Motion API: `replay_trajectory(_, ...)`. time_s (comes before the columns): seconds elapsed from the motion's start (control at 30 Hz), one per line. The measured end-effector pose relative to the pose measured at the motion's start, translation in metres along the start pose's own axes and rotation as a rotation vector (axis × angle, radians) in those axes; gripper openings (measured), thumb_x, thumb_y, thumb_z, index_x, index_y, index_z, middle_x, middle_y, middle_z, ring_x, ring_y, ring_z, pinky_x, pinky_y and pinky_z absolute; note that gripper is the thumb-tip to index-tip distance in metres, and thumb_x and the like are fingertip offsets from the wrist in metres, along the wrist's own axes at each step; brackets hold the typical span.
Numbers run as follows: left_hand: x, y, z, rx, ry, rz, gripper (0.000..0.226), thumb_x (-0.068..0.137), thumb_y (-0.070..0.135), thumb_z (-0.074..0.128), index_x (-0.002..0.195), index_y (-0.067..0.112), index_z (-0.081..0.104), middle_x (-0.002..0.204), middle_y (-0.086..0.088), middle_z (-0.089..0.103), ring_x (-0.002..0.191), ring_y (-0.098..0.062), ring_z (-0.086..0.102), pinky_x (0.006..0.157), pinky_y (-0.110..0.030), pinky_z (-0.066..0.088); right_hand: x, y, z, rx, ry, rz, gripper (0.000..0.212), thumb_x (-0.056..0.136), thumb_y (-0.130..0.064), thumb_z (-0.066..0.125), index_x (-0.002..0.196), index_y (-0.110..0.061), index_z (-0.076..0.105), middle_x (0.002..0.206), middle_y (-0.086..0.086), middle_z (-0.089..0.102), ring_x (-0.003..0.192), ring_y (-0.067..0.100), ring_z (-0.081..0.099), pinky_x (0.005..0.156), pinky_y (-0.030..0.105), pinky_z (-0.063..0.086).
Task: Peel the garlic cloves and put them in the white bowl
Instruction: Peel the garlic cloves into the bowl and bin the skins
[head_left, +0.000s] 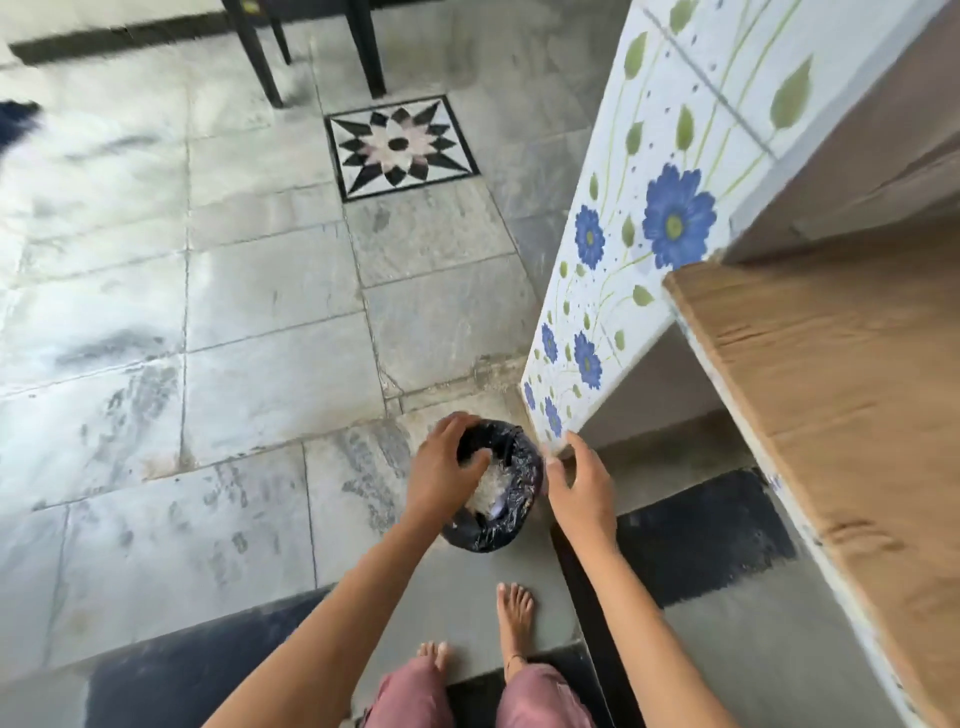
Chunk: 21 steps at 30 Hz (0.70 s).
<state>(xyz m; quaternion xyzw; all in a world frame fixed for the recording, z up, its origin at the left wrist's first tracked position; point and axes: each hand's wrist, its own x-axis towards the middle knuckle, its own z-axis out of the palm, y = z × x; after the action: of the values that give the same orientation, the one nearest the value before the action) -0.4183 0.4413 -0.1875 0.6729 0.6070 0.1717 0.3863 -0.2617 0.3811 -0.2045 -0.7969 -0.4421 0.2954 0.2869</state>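
Probably late on: pale skins lie in the bin beneath my left hand, fingers curled, whether grasping anything unclear; right hand released; bowl unseen.

Two hands, one bin, two feet

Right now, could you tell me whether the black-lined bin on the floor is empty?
Not empty: pale whitish scraps lie inside the bin, just by the left hand.
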Motion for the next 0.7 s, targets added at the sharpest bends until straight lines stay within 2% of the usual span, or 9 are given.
replay_trajectory(0.07, -0.022, 0.024, -0.020, 0.011, 0.009, 0.079, 0.039, 0.088, 0.023, 0.063, 0.125, 0.019, 0.056, 0.133, 0.004, 0.053, 0.117, -0.018, 0.053, 0.088, -0.020, 0.036, -0.031, -0.017, -0.019, -0.001, 0.086, -0.069, 0.041, 0.091, -0.013, 0.057, 0.131, -0.005, 0.052, 0.130, 0.010, 0.057, 0.120, 0.030, 0.051, 0.103, 0.038, 0.037)
replay_trajectory(0.17, -0.061, 0.054, -0.040, -0.015, -0.012, 0.236, 0.038, 0.087, 0.020, 0.065, 0.124, 0.020, 0.057, 0.132, 0.007, 0.054, 0.107, -0.010, 0.056, 0.077, -0.009, 0.029, -0.088, -0.035, -0.046, 0.058, 0.247, -0.063, 0.041, 0.091, -0.012, 0.057, 0.131, -0.006, 0.051, 0.129, 0.010, 0.057, 0.119, 0.025, 0.051, 0.092, 0.015, 0.031)
replay_trajectory(0.2, -0.073, 0.062, -0.044, -0.034, -0.033, 0.297, 0.038, 0.086, 0.020, 0.066, 0.123, 0.020, 0.058, 0.131, 0.008, 0.054, 0.105, -0.008, 0.056, 0.077, -0.008, 0.030, -0.106, -0.041, -0.054, 0.081, 0.300, -0.071, 0.041, 0.091, -0.013, 0.058, 0.131, -0.007, 0.051, 0.129, 0.010, 0.057, 0.118, 0.023, 0.051, 0.089, 0.011, 0.030)
replay_trajectory(0.33, -0.110, 0.102, -0.043, -0.041, -0.120, 0.525, 0.038, 0.085, 0.020, 0.067, 0.121, 0.022, 0.059, 0.130, 0.008, 0.057, 0.116, -0.011, 0.055, 0.088, -0.012, 0.034, -0.166, -0.048, -0.093, 0.118, 0.551, -0.049, 0.042, 0.091, -0.018, 0.058, 0.131, -0.007, 0.053, 0.130, 0.007, 0.057, 0.121, 0.021, 0.052, 0.094, 0.015, 0.033)
replay_trajectory(0.47, -0.144, 0.162, -0.015, -0.016, -0.249, 0.734, 0.041, 0.085, 0.020, 0.067, 0.125, 0.018, 0.056, 0.126, 0.002, 0.059, 0.115, -0.016, 0.055, 0.090, -0.019, 0.036, -0.216, -0.030, -0.147, 0.144, 0.751, 0.022, 0.044, 0.093, -0.025, 0.054, 0.133, -0.008, 0.051, 0.136, 0.005, 0.053, 0.126, 0.018, 0.049, 0.097, 0.004, 0.025)
replay_trajectory(0.53, -0.165, 0.191, 0.009, -0.016, -0.322, 0.836, 0.042, 0.085, 0.020, 0.068, 0.125, 0.018, 0.055, 0.126, 0.003, 0.059, 0.113, -0.017, 0.056, 0.085, -0.017, 0.035, -0.245, -0.010, -0.170, 0.114, 0.836, 0.076, 0.044, 0.093, -0.027, 0.053, 0.133, -0.010, 0.051, 0.135, 0.004, 0.054, 0.125, 0.018, 0.050, 0.097, 0.010, 0.031)
replay_trajectory(0.63, -0.196, 0.231, 0.046, -0.015, -0.419, 0.944, 0.043, 0.084, 0.018, 0.068, 0.125, 0.017, 0.056, 0.124, 0.002, 0.061, 0.108, -0.021, 0.059, 0.077, -0.017, 0.033, -0.279, 0.023, -0.201, 0.056, 0.979, 0.156, 0.053, 0.088, -0.041, 0.045, 0.129, -0.008, 0.054, 0.129, 0.006, 0.059, 0.117, 0.024, 0.057, 0.097, 0.030, 0.043)
replay_trajectory(0.7, -0.216, 0.256, 0.075, -0.011, -0.489, 0.997, 0.043, 0.084, 0.016, 0.068, 0.125, 0.016, 0.056, 0.123, 0.000, 0.063, 0.109, -0.022, 0.060, 0.078, -0.018, 0.034, -0.299, 0.048, -0.224, 0.006, 1.052, 0.220, 0.061, 0.085, -0.047, 0.037, 0.128, -0.007, 0.056, 0.126, 0.008, 0.061, 0.114, 0.026, 0.058, 0.096, 0.032, 0.044)
